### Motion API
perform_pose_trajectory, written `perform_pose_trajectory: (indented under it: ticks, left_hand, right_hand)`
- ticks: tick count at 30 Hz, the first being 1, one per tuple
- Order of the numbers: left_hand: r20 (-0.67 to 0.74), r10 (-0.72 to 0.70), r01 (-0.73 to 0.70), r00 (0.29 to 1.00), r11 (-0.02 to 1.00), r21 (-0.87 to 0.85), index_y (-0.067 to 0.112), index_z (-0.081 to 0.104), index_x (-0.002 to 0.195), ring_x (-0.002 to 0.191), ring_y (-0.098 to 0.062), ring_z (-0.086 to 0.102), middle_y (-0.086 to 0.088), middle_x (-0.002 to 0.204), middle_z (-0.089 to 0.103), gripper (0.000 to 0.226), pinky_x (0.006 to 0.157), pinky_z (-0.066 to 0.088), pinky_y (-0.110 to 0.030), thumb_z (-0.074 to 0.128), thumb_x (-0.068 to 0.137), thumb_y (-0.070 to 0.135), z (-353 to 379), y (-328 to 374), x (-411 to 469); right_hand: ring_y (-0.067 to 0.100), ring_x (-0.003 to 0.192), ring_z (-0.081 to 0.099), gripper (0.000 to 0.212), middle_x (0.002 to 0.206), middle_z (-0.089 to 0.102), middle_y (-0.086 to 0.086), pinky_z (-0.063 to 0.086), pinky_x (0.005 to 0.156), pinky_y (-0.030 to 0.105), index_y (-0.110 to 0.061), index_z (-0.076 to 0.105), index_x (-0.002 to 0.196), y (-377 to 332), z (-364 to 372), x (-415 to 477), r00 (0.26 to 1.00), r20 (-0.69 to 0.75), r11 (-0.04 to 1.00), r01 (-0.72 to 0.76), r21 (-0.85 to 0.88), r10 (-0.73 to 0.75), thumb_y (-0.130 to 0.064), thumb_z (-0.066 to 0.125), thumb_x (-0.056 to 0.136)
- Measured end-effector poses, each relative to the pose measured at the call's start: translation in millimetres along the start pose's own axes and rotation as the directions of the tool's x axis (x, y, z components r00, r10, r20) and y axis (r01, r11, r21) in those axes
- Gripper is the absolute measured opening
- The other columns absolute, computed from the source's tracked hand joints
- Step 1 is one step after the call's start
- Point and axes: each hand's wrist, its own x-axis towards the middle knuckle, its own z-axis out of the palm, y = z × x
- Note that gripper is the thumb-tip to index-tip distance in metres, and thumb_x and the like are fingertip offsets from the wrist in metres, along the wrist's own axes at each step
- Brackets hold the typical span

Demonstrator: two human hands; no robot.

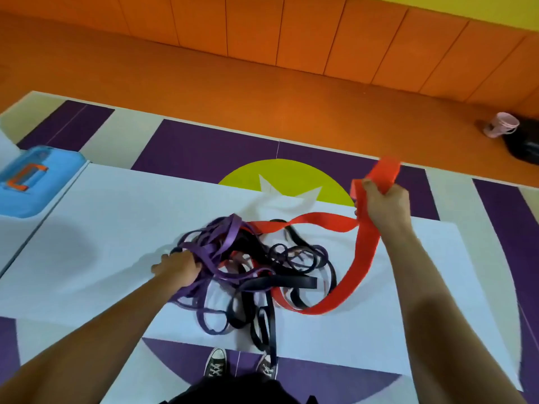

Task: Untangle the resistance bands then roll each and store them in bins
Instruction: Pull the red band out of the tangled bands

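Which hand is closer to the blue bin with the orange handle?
Left. The left hand grips the purple bands, right of the blue bin; the right hand holds the red band much farther right.

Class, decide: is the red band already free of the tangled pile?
No, the red band gripped by the right hand runs into the pile, threaded among the purple bands.

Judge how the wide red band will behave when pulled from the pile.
Probably floppy: the red band sags and twists between the right hand and the table. It may drag the pile, since it threads among black bands, though the left hand grips the purple bands.
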Motion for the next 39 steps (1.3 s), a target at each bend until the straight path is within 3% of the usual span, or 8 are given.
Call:
perform_pose_trajectory:
  ticks: [7, 11, 15, 18, 24, 28, 35, 39]
  left_hand:
    - [-0.008, 0.288, -0.282, 0.958, 0.942, 0.182, 0.013, 0.06, 0.118, 0.108, -0.028, 0.064, -0.005, 0.111, 0.064, 0.04, 0.084, 0.051, -0.038, 0.051, 0.1, 0.048, -35, 78, -45]
    - [-0.047, 0.641, -0.623, 0.766, 0.758, 0.193, 0.014, 0.054, 0.13, 0.117, -0.032, 0.054, -0.007, 0.125, 0.059, 0.039, 0.093, 0.049, -0.045, 0.056, 0.097, 0.036, -2, 124, -52]
    - [-0.023, 0.757, -0.708, 0.653, 0.62, 0.337, 0.017, 0.038, 0.149, 0.132, -0.036, 0.043, -0.009, 0.15, 0.042, 0.071, 0.108, 0.039, -0.049, 0.067, 0.09, 0.041, 44, 155, -43]
    - [0.028, 0.71, -0.653, 0.703, 0.631, 0.418, 0.019, 0.021, 0.158, 0.148, -0.041, 0.022, -0.01, 0.166, 0.017, 0.089, 0.118, 0.025, -0.057, 0.073, 0.087, 0.036, 61, 170, -26]
    - [0.048, 0.605, -0.561, 0.795, 0.703, 0.436, 0.026, 0.014, 0.16, 0.147, -0.041, 0.022, -0.01, 0.167, 0.003, 0.104, 0.109, 0.035, -0.061, 0.081, 0.08, 0.027, 85, 193, -3]
    - [0.073, 0.562, -0.532, 0.824, 0.723, 0.441, 0.03, 0.02, 0.158, 0.14, -0.041, 0.032, -0.012, 0.167, 0.0, 0.105, 0.107, 0.037, -0.061, 0.085, 0.075, 0.032, 85, 197, 8]
    - [0.093, 0.561, -0.529, 0.823, 0.695, 0.486, 0.026, 0.031, 0.15, 0.129, -0.042, 0.042, -0.014, 0.156, 0.021, 0.088, 0.105, 0.035, -0.06, 0.082, 0.079, 0.035, 89, 203, 12]
    - [0.115, 0.563, -0.546, 0.819, 0.7, 0.46, 0.028, 0.037, 0.148, 0.132, -0.044, 0.039, -0.01, 0.162, 0.015, 0.075, 0.106, 0.033, -0.063, 0.076, 0.085, 0.021, 88, 207, 15]
  right_hand:
    - [0.027, 0.078, 0.071, 0.037, 0.075, 0.073, 0.003, 0.058, 0.081, 0.041, -0.011, 0.071, 0.089, 60, 29, -4, 0.992, 0.102, 0.983, -0.058, -0.172, 0.076, -0.048, 0.066, 0.086]
    - [0.028, 0.103, 0.064, 0.058, 0.107, 0.068, 0.002, 0.046, 0.083, 0.033, -0.013, 0.053, 0.127, 84, 38, -11, 0.982, 0.128, 0.982, -0.117, -0.147, 0.137, -0.042, 0.076, 0.081]
    - [0.04, 0.109, 0.061, 0.078, 0.12, 0.062, 0.015, 0.049, 0.089, 0.045, -0.02, 0.021, 0.15, 103, 41, -17, 0.993, 0.106, 0.97, -0.031, -0.241, 0.058, -0.028, 0.068, 0.089]
    - [0.04, 0.096, 0.059, 0.092, 0.117, 0.053, 0.015, 0.048, 0.088, 0.05, -0.043, -0.002, 0.158, 114, 44, -14, 0.991, 0.127, 0.941, 0.072, -0.33, -0.032, -0.015, 0.058, 0.094]
    - [0.039, 0.094, 0.062, 0.049, 0.12, 0.039, 0.007, 0.053, 0.091, 0.048, -0.041, 0.058, 0.135, 155, 65, 4, 0.897, 0.425, 0.745, 0.367, -0.557, -0.124, -0.01, 0.051, 0.099]
    - [0.035, 0.092, 0.06, 0.047, 0.12, 0.042, 0.011, 0.054, 0.091, 0.047, -0.035, 0.067, 0.129, 174, 90, 22, 0.847, 0.505, 0.575, 0.5, -0.648, -0.168, -0.004, 0.056, 0.096]
    - [0.039, 0.106, 0.057, 0.053, 0.136, 0.039, 0.024, 0.05, 0.096, 0.046, -0.024, 0.047, 0.144, 193, 126, 42, 0.892, 0.447, 0.467, 0.426, -0.774, -0.074, -0.039, 0.062, 0.096]
    - [0.043, 0.1, 0.058, 0.058, 0.128, 0.041, 0.024, 0.051, 0.092, 0.047, -0.022, 0.047, 0.145, 201, 132, 56, 0.925, 0.372, 0.57, 0.351, -0.743, -0.085, -0.038, 0.068, 0.093]
